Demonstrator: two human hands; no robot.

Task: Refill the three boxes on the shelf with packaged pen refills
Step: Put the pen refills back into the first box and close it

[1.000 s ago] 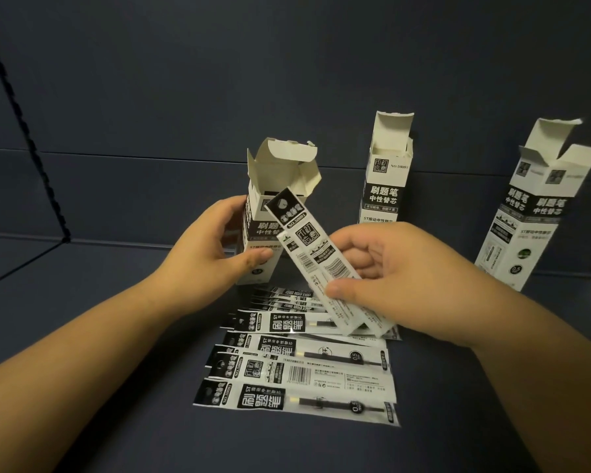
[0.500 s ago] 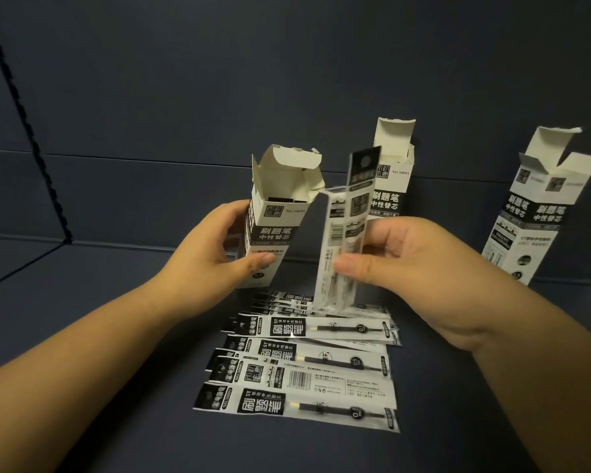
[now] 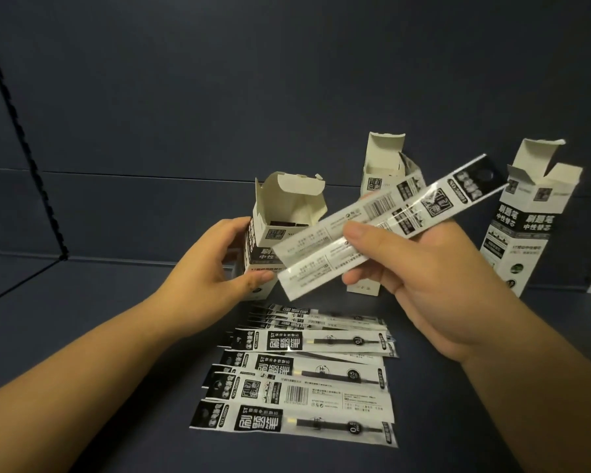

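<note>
Left hand grips left box, flaps open | right hand pinches two refill packs, tilted, just right of box mouth | risk, we judge: packs snag flap, box tips | spares lie near.

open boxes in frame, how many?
3. The left box is gripped by the left hand; the middle box stands partly behind the refill packs held in the right hand; the right box stands at far right.
</note>
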